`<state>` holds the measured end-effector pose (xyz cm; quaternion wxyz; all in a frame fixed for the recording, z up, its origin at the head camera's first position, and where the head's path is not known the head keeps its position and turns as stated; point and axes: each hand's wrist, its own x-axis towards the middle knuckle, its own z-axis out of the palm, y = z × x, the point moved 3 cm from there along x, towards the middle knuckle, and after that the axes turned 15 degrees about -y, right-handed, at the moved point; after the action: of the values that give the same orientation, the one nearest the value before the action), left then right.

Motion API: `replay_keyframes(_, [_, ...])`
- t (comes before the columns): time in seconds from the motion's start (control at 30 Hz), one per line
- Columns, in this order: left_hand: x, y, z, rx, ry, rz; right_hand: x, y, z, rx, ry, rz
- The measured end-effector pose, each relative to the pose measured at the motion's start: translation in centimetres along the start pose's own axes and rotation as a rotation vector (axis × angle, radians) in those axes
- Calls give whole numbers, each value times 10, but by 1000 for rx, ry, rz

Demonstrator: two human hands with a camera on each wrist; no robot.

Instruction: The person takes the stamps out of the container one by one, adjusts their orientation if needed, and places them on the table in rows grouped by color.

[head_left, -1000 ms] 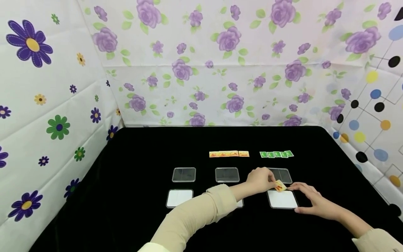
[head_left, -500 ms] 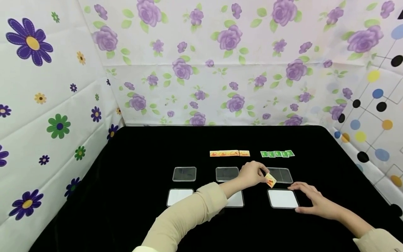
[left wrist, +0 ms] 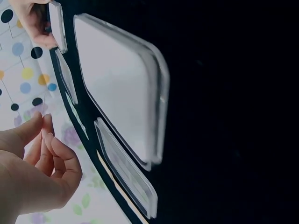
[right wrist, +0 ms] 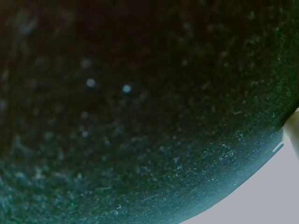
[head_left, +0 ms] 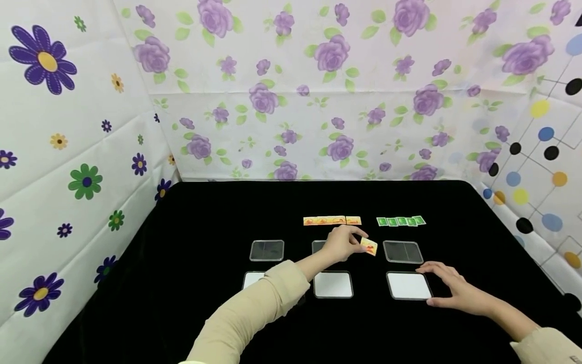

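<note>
My left hand [head_left: 341,245] pinches a small yellow card with a reddish picture [head_left: 369,246] between thumb and fingertips. It is raised over the middle clear tray [head_left: 320,246] and partly covers it. In the left wrist view, the left hand [left wrist: 44,170] shows thumb and fingertips together, with the card hard to make out. My right hand [head_left: 456,292] rests at the right side of the right white-filled case [head_left: 409,286], thumb near its front corner and fingers near its back corner. The right wrist view shows mostly dark cloth and a sliver of skin.
Two more white-filled cases [head_left: 333,284] stand left in the front row, the leftmost partly behind the sleeve [head_left: 273,293]. Clear trays [head_left: 267,251] form a row behind. Farther back lie a row of orange-yellow cards [head_left: 325,221] and several green cards [head_left: 401,221] on black cloth.
My left hand has lifted the yellow card away from the right white-filled case and carried it left and back. The right hand has stayed in place.
</note>
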<state>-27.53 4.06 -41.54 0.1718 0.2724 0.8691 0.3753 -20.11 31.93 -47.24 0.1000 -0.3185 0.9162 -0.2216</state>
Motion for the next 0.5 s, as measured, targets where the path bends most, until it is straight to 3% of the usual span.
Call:
replay_keyframes(0.27, [-15, -21, -20, -72, 17, 57, 3, 0, 0, 33, -11, -23])
replay_keyframes(0.5, [-26, -39, -37, -33, 67, 18, 1, 0, -1, 16, -12, -20])
